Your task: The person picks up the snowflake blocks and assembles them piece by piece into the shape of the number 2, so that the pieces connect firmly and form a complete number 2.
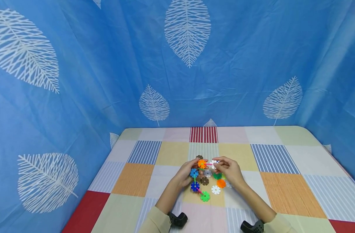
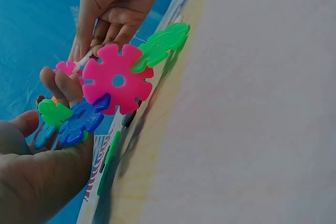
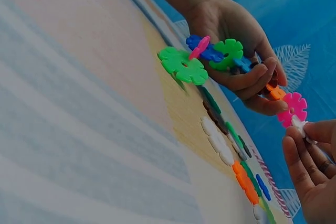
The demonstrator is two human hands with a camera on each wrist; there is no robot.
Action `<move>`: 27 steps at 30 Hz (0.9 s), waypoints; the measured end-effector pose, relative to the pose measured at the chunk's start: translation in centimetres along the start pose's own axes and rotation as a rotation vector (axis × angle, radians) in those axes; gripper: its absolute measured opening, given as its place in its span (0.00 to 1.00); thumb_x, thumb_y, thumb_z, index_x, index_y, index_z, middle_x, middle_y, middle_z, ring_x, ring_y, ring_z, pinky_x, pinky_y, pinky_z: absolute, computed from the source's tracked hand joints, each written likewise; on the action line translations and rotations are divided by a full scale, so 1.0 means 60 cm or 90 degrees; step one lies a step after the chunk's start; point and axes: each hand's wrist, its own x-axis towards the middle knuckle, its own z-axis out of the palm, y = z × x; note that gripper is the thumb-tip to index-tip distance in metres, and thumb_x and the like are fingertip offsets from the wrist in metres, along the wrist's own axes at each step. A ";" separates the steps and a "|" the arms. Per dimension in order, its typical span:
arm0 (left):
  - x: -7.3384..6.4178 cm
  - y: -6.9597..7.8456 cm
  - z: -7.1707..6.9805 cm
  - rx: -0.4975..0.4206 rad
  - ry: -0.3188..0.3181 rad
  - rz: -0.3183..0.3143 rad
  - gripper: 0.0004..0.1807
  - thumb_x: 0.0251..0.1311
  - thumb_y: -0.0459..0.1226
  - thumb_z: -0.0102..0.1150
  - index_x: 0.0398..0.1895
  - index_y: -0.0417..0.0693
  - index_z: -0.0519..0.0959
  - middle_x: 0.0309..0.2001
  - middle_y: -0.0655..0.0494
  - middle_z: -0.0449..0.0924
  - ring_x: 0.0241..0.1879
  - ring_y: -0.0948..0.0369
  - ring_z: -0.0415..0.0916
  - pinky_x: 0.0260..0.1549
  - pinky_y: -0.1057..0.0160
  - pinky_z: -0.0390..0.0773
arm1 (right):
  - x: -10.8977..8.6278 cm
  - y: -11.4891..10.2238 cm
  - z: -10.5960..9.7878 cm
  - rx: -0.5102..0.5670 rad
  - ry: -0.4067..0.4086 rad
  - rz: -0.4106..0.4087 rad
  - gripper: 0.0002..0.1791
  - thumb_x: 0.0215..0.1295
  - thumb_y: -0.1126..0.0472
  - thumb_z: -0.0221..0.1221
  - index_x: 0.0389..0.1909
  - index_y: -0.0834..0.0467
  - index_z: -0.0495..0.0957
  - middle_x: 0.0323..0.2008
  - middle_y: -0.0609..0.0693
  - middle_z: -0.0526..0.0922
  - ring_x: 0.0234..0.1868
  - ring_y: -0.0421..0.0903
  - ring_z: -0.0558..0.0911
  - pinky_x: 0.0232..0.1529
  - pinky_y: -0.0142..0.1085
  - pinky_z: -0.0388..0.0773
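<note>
- Left sleeve [image 1: 155,221]: plain beige cloth, ending on the forearm.
- Right sleeve [image 1: 282,225]: matching beige.
- Left wrist unit [image 1: 178,220]: black, compact, angular in outline.
- Right wrist unit [image 1: 250,227]: likewise black, small dots on its casing.
- Left hand [image 1: 185,173], right hand [image 1: 230,170]: bare.

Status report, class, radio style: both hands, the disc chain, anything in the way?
Left hand holding disc chain. Right hand pinching white disc at chain's end. Loose discs on tabletop below; no obstruction seen.

The right hand [image 3: 314,174], cut off by the right wrist view's edge, partly hides the white flower disc [image 3: 297,122], and the left wrist view crops the left hand [image 2: 50,177]
</note>
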 end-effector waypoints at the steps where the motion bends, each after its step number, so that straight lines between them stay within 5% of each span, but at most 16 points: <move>1: 0.000 0.000 0.000 -0.001 0.000 -0.002 0.24 0.71 0.43 0.36 0.55 0.32 0.72 0.34 0.50 0.80 0.20 0.64 0.72 0.24 0.70 0.77 | 0.002 0.006 -0.001 -0.001 0.003 0.002 0.15 0.59 0.68 0.60 0.46 0.71 0.75 0.29 0.64 0.80 0.27 0.57 0.82 0.31 0.41 0.81; 18: 0.002 -0.002 -0.002 0.005 0.002 -0.005 0.26 0.70 0.46 0.39 0.56 0.31 0.70 0.33 0.49 0.80 0.19 0.63 0.71 0.24 0.69 0.78 | -0.002 -0.003 0.001 -0.024 0.002 0.009 0.14 0.59 0.68 0.60 0.46 0.69 0.76 0.29 0.63 0.80 0.27 0.57 0.81 0.32 0.42 0.80; 27: 0.002 -0.002 -0.005 -0.007 0.017 0.005 0.25 0.69 0.45 0.41 0.55 0.33 0.72 0.33 0.49 0.81 0.19 0.64 0.72 0.23 0.69 0.77 | -0.010 -0.026 0.002 -0.048 -0.002 -0.027 0.15 0.61 0.71 0.57 0.49 0.71 0.74 0.35 0.67 0.80 0.32 0.60 0.80 0.33 0.40 0.81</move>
